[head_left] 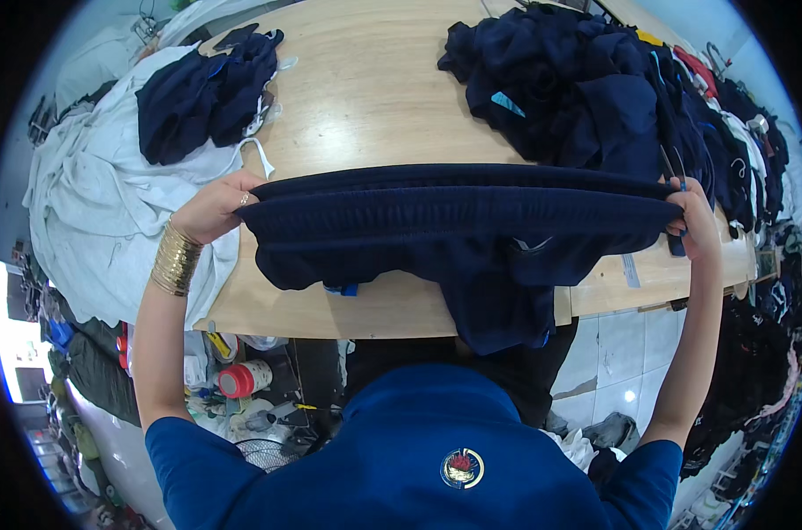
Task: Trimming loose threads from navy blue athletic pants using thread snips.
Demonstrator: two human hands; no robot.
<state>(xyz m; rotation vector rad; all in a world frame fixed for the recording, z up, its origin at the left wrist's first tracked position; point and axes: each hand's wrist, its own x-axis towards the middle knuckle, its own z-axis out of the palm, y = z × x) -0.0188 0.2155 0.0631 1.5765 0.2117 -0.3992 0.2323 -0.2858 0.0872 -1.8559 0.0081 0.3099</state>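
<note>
Dark navy elastic-waist pants (401, 231) are stretched wide across the near part of the table, their waistband pulled taut and slightly open along the top. My left hand (214, 208) grips one end of the waistband, fingers closed, beside white cloth. At the other end my right hand (697, 221) has its fingers closed on the band. Slim scissor-like blades (675, 166) stick up by the right fingers; whether that hand holds them, I cannot tell. The lower part of the pants hangs over the table's front edge.
A heap of navy garments (560, 84) lies at the far right of the wooden table (357, 88). White cloth (92, 194) with a navy garment (208, 97) on it covers the left side. Hanging clothes (737, 168) stand at right. A red-lidded jar (237, 380) sits below the table.
</note>
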